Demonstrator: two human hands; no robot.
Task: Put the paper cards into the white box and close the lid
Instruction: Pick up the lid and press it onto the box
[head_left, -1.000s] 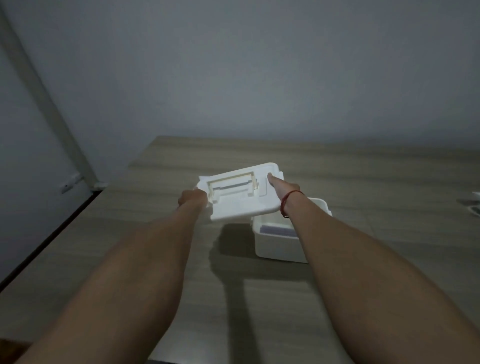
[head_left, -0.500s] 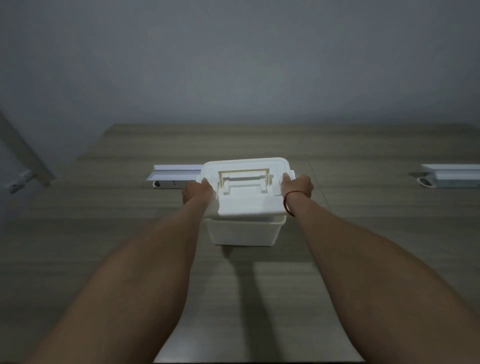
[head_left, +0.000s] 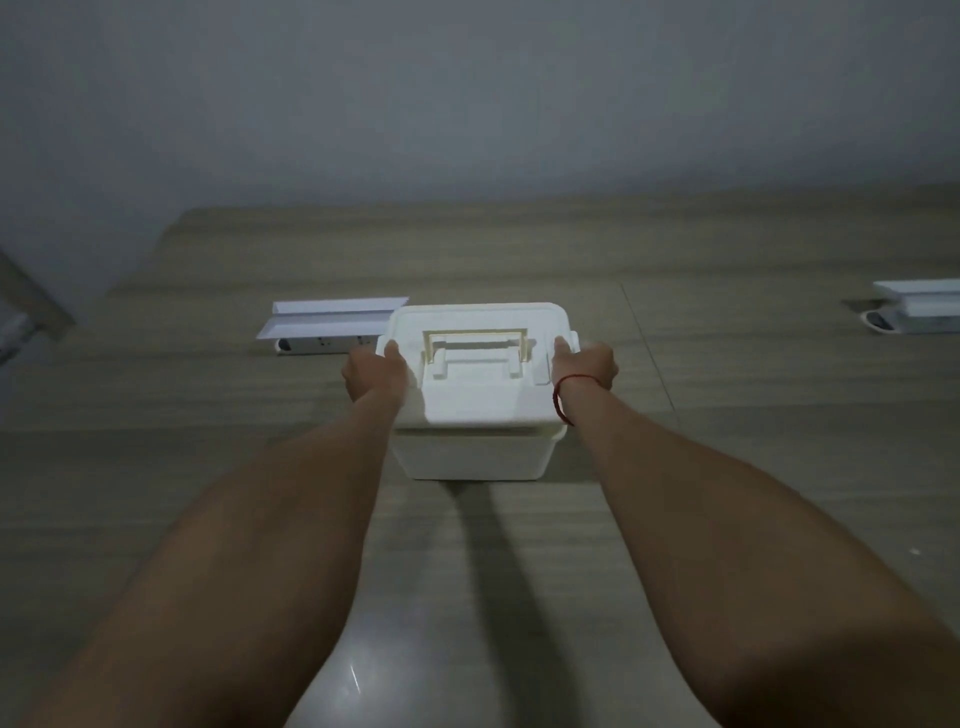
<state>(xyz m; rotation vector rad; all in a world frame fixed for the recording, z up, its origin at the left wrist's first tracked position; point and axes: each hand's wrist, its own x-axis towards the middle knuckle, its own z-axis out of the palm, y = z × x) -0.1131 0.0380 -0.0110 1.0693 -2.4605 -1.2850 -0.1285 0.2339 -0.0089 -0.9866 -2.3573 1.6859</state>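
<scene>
We cannot see inside the white box (head_left: 475, 457), since its lid (head_left: 480, 364) covers it, so any paper cards are hidden from us. Our left hand (head_left: 375, 373) and right hand (head_left: 586, 364) clasp the lid's two ends, thumbs on top, the remaining fingers hidden. The box stands mid-table (head_left: 727, 467), a white power strip tray (head_left: 332, 325) behind-left, another (head_left: 919, 312) cut off far right.
</scene>
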